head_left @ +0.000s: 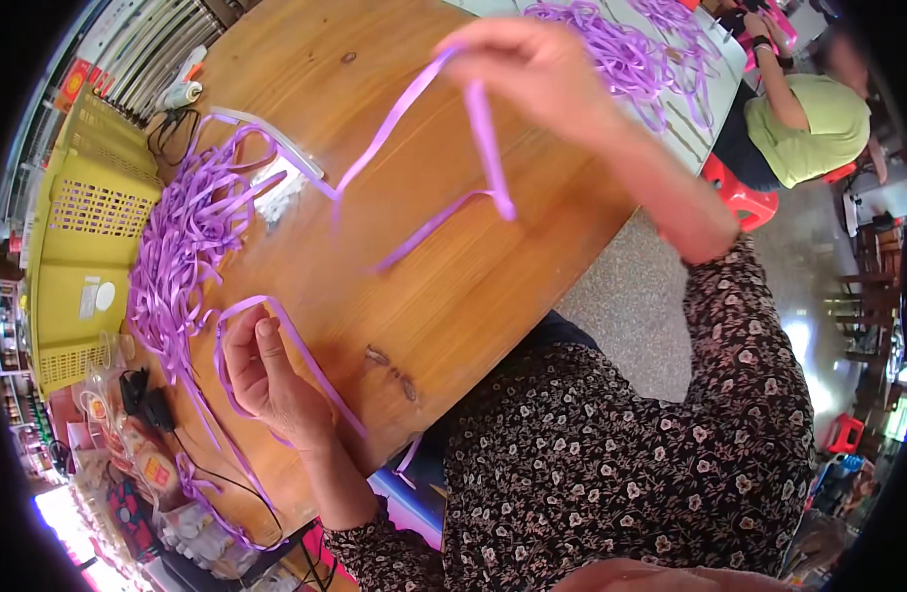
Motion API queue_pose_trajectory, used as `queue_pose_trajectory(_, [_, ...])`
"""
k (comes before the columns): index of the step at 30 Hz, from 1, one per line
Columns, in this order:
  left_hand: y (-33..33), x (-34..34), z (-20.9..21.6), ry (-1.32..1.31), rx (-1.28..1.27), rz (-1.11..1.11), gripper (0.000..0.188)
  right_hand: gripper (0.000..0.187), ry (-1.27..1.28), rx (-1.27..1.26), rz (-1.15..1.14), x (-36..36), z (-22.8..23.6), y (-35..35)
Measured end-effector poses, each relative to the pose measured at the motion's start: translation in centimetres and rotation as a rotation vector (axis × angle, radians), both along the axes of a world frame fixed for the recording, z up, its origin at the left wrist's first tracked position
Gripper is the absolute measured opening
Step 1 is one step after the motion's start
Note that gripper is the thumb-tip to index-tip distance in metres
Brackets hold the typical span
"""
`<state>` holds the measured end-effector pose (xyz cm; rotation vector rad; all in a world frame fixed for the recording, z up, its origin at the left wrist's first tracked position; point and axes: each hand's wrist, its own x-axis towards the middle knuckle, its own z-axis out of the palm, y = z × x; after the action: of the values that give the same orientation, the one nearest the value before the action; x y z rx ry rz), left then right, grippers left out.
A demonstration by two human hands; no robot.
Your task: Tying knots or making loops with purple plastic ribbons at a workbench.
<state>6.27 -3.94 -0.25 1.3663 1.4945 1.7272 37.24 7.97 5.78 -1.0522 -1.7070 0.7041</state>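
A long purple ribbon (pixel 392 118) is strung over the wooden table. Up at the far side, the fingertips of my right hand (pixel 537 79) pinch it, and a loose length hangs from them, bent near its lower end; the hand is slightly blurred. My left hand (pixel 276 390) is at the near left with its fingers curled and the thumb raised. A loop of purple ribbon (pixel 301 345) passes over those fingers and trails down toward the table's near edge. Beside it, to the left, lies a big tangled heap of purple ribbon (pixel 182 247).
A yellow plastic basket (pixel 83 247) stands at the left edge of the wooden table (pixel 424 335). Behind the heap are a white glue gun (pixel 180 95) and a clear strip (pixel 276 143). More purple ribbon (pixel 621 49) lies far right. A person in a yellow-green shirt (pixel 809 128) sits beyond.
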Motion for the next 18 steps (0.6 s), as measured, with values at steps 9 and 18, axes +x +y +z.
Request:
queue_pose_trajectory(9, [1.0,0.3,-1.2,0.066,-0.011,-0.095,0.006,0.030,-0.046,0.233,-0.647,20.7,3.9,5.4])
queue_pose_trajectory(18, [0.4,0.9,-0.8,0.431,0.027,-0.038,0.006,0.034,-0.476,0.288,-0.466,11.2,-1.0,7.7])
